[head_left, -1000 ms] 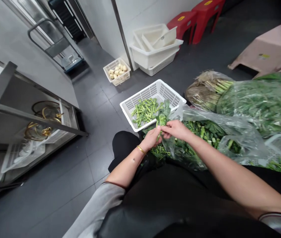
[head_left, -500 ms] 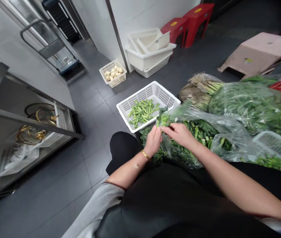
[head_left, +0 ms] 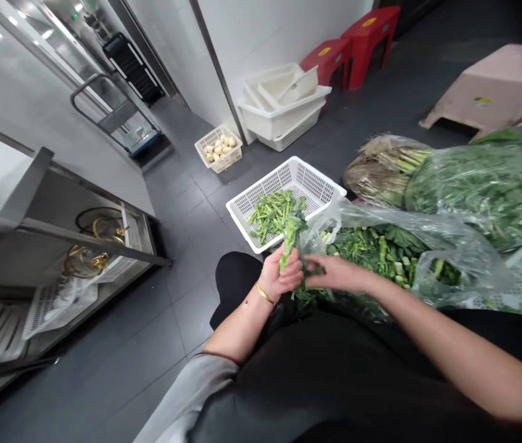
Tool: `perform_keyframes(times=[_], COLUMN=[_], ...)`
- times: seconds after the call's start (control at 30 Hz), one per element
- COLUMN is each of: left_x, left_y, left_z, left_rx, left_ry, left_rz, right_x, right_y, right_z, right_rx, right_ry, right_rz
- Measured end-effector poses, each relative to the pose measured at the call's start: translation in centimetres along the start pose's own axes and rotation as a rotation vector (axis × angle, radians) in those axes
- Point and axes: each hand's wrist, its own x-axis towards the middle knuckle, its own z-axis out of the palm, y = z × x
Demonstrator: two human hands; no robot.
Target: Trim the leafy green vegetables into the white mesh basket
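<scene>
My left hand (head_left: 280,275) is shut on a green vegetable stalk (head_left: 288,240), which stands upright from my fist just in front of a white plastic basket (head_left: 283,178) holding cut green stalks (head_left: 270,215). My right hand (head_left: 332,274) lies next to it with nothing visible in its fingers, above a clear plastic bag of leafy greens (head_left: 371,255). Both hands are over my lap, and a gold bangle circles my left wrist.
More bagged greens (head_left: 482,197) and a bagged, rooted bundle (head_left: 383,172) lie to the right. Ahead stand a small basket of pale bulbs (head_left: 218,149), stacked white tubs (head_left: 283,111) and red stools (head_left: 366,43). A steel shelf (head_left: 90,240) stands left; a pink stool (head_left: 486,86) stands right.
My left hand has moved down and now holds the stalk upright and clear of my right hand. My right hand has shifted lower, and the view has turned slightly.
</scene>
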Motion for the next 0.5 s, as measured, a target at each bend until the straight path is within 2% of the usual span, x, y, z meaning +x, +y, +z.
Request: perform_keyframes(times=[0.07,0.13,0.17,0.23,0.3,0.33,0.4,0.43,0.5], left_x=[0.2,0.9,1.3,2.2,2.9,3.1,3.4,3.5,3.4], left_y=[-0.9,-1.6,-2.0,-2.4,-2.8,-2.9,-2.8,-2.7,-2.4], left_z=[0.3,0.5,0.7,1.0,1.4,1.7,2.0,2.0,1.8], left_rx=[0.049,0.127,0.170,0.244,0.252,0.226,0.143,0.105,0.057], left_ry=[-0.035,0.018,0.096,0.291,0.400,0.398,0.339,0.310,0.268], left_rz=[-0.114,-0.130,-0.057,0.195,0.423,0.477,0.484,0.466,0.414], right_x=[1.1,2.1,2.5,3.2,3.7,3.8,3.8,3.7,3.3], right_y=[-1.1,-2.3,-2.8,-3.2,-2.9,-2.7,-2.1,-1.8,-1.5], right_z=[-2.3,-3.6,-3.8,-3.4,-2.2,-1.5,-0.2,0.4,1.2], right_rx=[0.240,0.253,0.191,0.059,0.018,0.043,0.147,0.211,0.304], right_ry=[0.072,0.174,0.241,0.367,0.529,0.627,0.793,0.835,0.830], right_rz=[-0.038,-0.020,0.017,0.073,0.048,0.015,-0.054,-0.076,-0.101])
